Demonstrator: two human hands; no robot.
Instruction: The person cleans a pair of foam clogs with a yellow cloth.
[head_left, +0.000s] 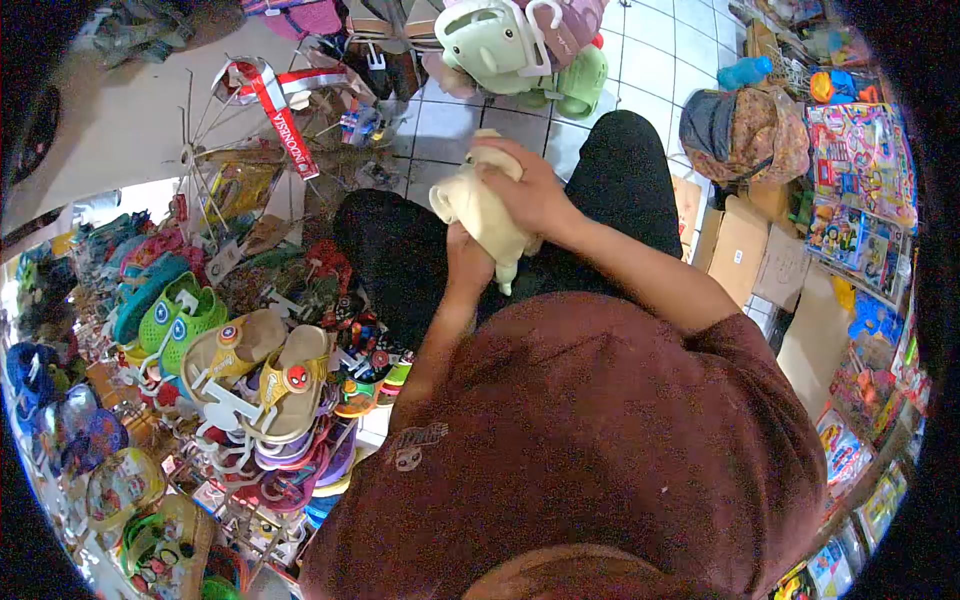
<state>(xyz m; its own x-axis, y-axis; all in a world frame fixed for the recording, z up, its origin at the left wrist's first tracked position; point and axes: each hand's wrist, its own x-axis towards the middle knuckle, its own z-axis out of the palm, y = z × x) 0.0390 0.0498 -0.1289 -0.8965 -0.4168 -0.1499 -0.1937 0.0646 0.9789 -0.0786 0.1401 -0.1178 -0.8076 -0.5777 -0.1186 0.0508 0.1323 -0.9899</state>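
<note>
A cream-coloured, soft-looking item is held between my two hands above my lap. My right hand wraps over its upper right side, fingers bent round it. Lower down, my left hand grips it from the left and below, the fingers partly hidden behind it. A narrow tip of the item hangs down near my shirt. What exactly the item is, I cannot make out.
Racks of children's sandals stand at the left. Pale green clogs hang ahead. A wire rack with a red and white ribbon is front left. Hats, cardboard boxes and packaged toys line the right.
</note>
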